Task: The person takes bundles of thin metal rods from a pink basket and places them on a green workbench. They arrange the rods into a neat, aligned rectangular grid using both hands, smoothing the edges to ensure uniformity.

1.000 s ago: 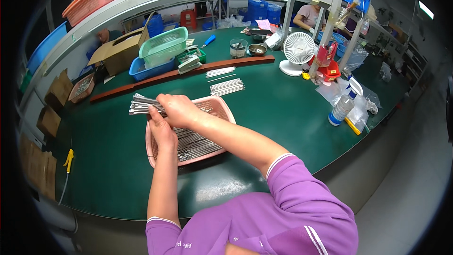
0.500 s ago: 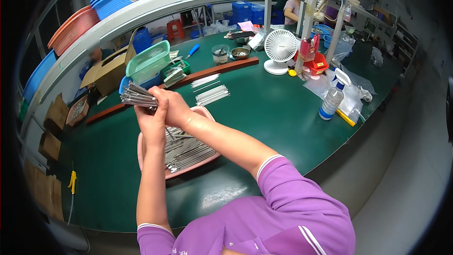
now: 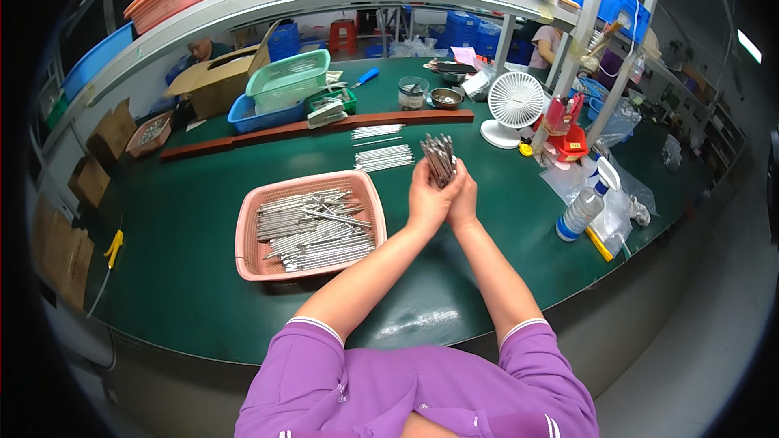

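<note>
A bundle of thin metal rods [image 3: 439, 157] stands nearly upright between my two hands, fanning out a little at its top. My left hand [image 3: 429, 201] wraps it from the left, and my right hand [image 3: 463, 196] presses against it from the right. Both hands are closed round the lower part, which they hide. To their left, a pink plastic basket [image 3: 245, 227] holds many similar rods [image 3: 316, 231], some lying crosswise. Just beyond the hands, two rows of rods lie on the green table [image 3: 195, 219], the nearer row [image 3: 385, 158] thicker than the farther one [image 3: 377, 131].
A reddish-brown wooden bar [image 3: 389, 121] runs across the table. Behind it are a green basket [image 3: 288, 81] on a blue one and a metal bowl [image 3: 445, 98]. To the right stand a white fan [image 3: 515, 105] and a spray bottle [image 3: 582, 209]. A shelf with bins spans overhead.
Both hands have swung right with the rods, from beyond the pink basket's left part to its right side. The bundle has turned from lying sideways to nearly upright. The view has shifted too.
</note>
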Tool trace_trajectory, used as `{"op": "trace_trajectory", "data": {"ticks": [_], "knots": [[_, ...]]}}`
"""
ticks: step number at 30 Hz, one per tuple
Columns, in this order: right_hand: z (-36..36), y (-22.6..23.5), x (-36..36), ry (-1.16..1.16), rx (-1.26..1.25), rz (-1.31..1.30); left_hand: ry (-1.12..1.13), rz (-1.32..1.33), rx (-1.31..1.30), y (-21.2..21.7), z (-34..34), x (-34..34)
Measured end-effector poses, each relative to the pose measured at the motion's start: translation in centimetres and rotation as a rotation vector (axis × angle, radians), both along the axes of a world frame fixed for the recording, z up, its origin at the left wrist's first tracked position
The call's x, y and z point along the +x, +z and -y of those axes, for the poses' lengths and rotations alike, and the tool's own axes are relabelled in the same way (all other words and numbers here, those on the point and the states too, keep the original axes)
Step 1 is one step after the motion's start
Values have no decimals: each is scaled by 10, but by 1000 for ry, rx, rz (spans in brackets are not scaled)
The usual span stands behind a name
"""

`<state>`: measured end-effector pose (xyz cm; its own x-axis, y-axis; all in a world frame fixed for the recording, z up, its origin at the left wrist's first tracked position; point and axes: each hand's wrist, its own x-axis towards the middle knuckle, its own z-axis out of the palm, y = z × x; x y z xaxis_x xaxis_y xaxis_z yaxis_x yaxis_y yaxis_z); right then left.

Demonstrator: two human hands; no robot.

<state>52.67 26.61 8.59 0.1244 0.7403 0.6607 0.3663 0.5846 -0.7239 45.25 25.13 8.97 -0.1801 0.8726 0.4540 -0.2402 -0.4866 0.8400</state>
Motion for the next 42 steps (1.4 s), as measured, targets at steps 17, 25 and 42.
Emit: {"op": "trace_trajectory", "data": {"ticks": [17, 25, 42], "knots": [[-31, -72, 3, 394, -59, -427, 227, -280, 9, -15, 3, 14], [-33, -102, 10, 727, -167, -618, 248, -268, -48, -31, 8, 16], [-10, -76, 46, 372, -401, -204, 243, -499, 17, -25, 6, 21]]}}
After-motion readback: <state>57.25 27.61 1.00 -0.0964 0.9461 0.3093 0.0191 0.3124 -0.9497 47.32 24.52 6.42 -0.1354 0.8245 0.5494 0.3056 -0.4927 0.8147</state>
